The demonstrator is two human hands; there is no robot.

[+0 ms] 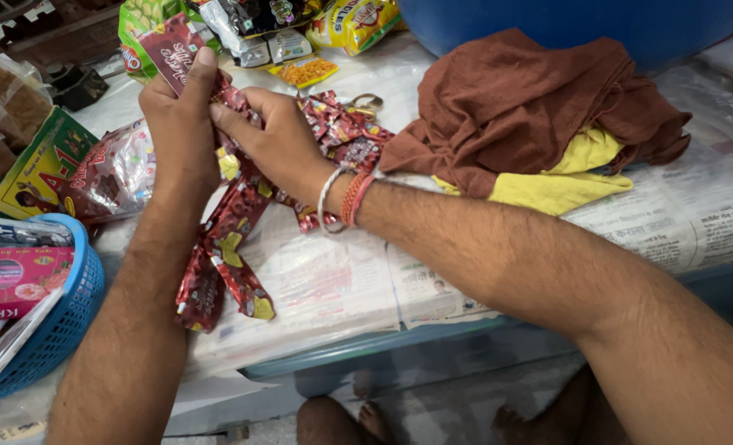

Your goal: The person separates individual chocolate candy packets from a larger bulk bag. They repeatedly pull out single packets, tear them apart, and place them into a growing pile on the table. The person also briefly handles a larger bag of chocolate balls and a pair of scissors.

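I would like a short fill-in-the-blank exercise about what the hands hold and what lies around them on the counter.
1. Both hands, the left hand and the right hand, hold a strip of ____ sachets.
2. The basket at the left is ____ in colour.
3. A brown cloth lies on top of a ____ cloth.
4. The counter is covered with sheets of ____.

Missing words: red; blue; yellow; newspaper

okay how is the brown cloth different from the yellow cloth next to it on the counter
The brown cloth lies on top, while the yellow cloth sits mostly hidden beneath it. The brown one shows a big bunched heap; the yellow one only peeks out at the lower edge. Both are crumpled and rest on the newspaper, apart from either hand.
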